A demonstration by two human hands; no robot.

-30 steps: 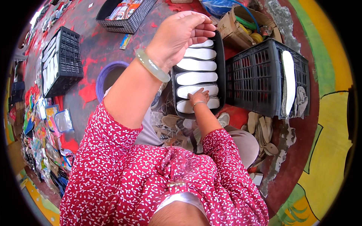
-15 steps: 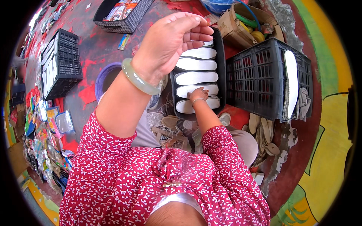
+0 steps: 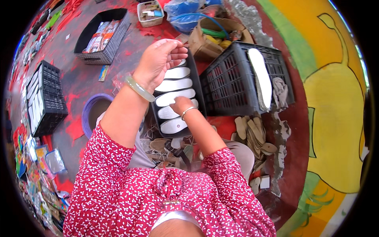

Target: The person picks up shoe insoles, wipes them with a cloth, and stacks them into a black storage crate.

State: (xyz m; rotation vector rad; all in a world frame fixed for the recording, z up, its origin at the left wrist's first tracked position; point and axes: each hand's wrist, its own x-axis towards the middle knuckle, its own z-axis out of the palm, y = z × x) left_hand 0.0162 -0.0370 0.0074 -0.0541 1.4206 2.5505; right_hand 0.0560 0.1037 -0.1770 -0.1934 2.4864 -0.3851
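Before us, a row of insoles lies in a bin. Right of it we have a crate bearing an insole stack, a cloth just right of that; behind the crate sits a carton. Loose soles lie on our side of it. Left of the bin stands a bucket; farther left, a second crate holds more insoles. Beyond the bucket, a basket contains packets.

- You wear a crimson top printed all over with small white sprigs.
- Your loose sleeves end near the elbow.
- A white edge shows at your neckline.
- Your left wrist carries a thick, pale green bangle; your right wrist, a slim silvery bracelet.
- Your trousers are pale greyish.
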